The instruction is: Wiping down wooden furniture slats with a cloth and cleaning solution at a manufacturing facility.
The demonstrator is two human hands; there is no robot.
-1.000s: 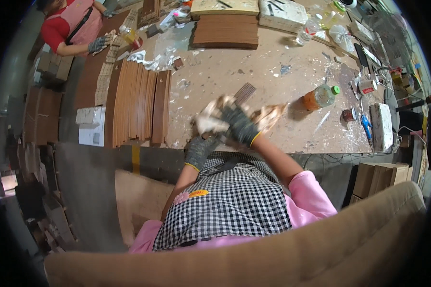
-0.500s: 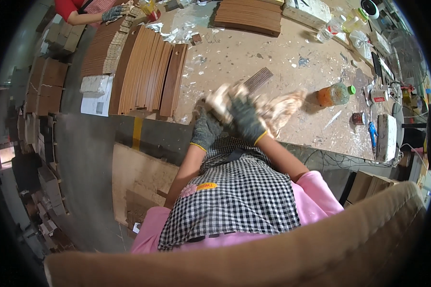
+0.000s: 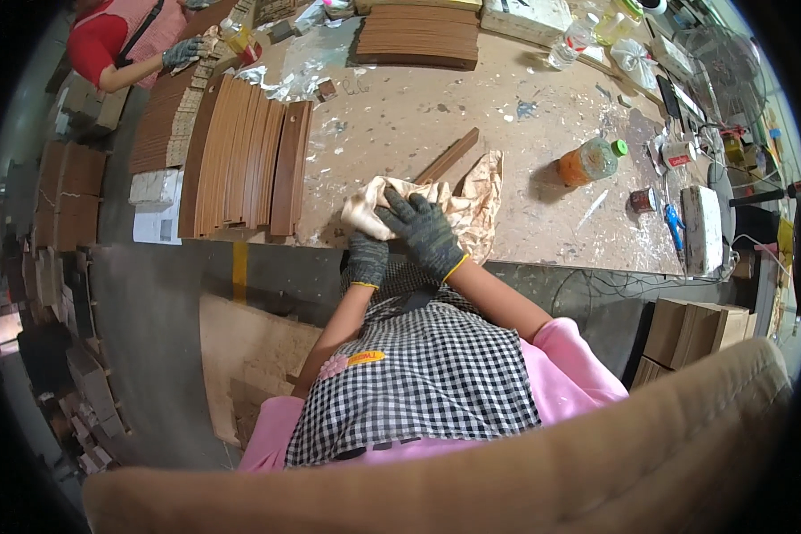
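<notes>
Both my hands wear dark grey-green knitted gloves with yellow cuffs, close together at the near edge of the workbench. My right hand [image 3: 424, 238] lies over a crumpled beige cloth [image 3: 481, 205], its fingers curled onto the bunched part and slightly apart. Just left of it, my left hand [image 3: 368, 260] is under the bunched cloth, so its fingers are hidden. From beneath the cloth a brown wooden strip [image 3: 449, 157] sticks out toward the far right, its narrow side showing. Whether the left hand grips the strip's covered end cannot be seen.
Brown wooden planks [image 3: 236, 151] stand in a row at the left; another stack [image 3: 416, 37] lies at the back. On the right are an orange-filled bottle [image 3: 587, 164], a small can [image 3: 643, 200] and a blue-handled tool [image 3: 675, 228]. A co-worker's gloved hand [image 3: 183, 53] is at far left.
The wooden strip has turned from its broad grooved face to its narrow side. My right hand and the cloth have settled from a blurred motion. The whole view has shifted slightly.
</notes>
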